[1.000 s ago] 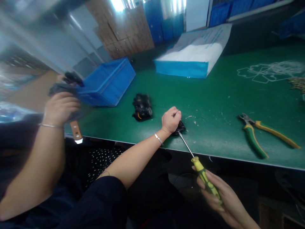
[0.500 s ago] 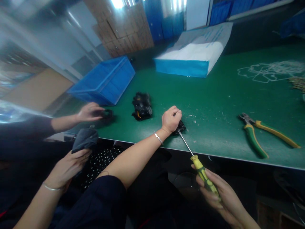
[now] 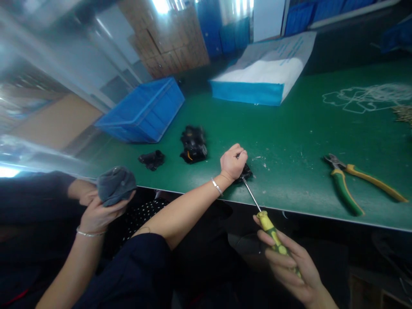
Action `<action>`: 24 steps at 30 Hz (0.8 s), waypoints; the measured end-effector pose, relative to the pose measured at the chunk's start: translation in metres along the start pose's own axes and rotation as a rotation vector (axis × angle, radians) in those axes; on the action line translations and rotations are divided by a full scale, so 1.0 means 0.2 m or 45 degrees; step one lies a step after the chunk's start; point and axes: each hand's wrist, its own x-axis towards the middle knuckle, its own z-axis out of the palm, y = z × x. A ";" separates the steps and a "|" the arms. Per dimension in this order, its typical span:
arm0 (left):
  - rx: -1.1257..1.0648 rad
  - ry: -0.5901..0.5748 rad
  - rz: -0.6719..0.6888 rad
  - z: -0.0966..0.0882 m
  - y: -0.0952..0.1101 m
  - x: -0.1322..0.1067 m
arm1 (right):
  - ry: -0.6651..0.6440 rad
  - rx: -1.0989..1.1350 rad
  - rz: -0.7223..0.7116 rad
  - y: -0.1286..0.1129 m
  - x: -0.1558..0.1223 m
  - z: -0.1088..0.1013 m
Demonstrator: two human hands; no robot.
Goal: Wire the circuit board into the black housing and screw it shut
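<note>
My left hand (image 3: 233,162) is closed on a small black part (image 3: 246,172) at the table's front edge, covering most of it. The fingers of my right hand (image 3: 294,262) wrap round the yellow-green handle of a screwdriver (image 3: 265,221). Its metal shaft points up and left, and the tip meets the black part just below my left hand. What the tip engages is too small to make out. To the left, a black bundle of parts (image 3: 194,146) with an orange piece lies on the green table (image 3: 283,137).
Green-yellow cutting pliers (image 3: 344,176) lie at right, below tangled white cord (image 3: 367,96). A blue bin (image 3: 144,111) and a white-blue bag (image 3: 254,83) stand behind. At left a co-worker's hands (image 3: 99,216) hold grey cloth (image 3: 116,185), near a black piece (image 3: 152,160).
The co-worker has let go of the black piece on the table and brought both hands together at the grey cloth. My hands and the screwdriver stay almost in place.
</note>
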 end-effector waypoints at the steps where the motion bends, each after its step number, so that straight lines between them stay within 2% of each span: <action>1: 0.006 0.001 -0.002 0.00 0.00 0.00 | 0.009 -0.041 -0.013 0.01 0.01 0.00; 7: 0.024 0.004 -0.019 0.00 0.01 0.00 | 0.179 -0.437 -0.134 0.03 0.06 0.02; 15: -0.036 -0.017 0.007 -0.02 -0.01 -0.01 | 0.360 -0.930 -0.172 0.04 0.05 0.10; 20: -0.034 -0.027 0.016 -0.03 -0.01 0.00 | 0.540 -1.445 -0.230 0.06 0.07 0.05; 22: -0.015 -0.041 0.017 -0.04 -0.02 -0.01 | 0.612 -1.725 -0.326 0.05 0.07 0.03; 24: 0.022 -0.047 0.009 -0.06 -0.02 -0.01 | 0.601 -2.066 -0.490 0.02 0.07 0.02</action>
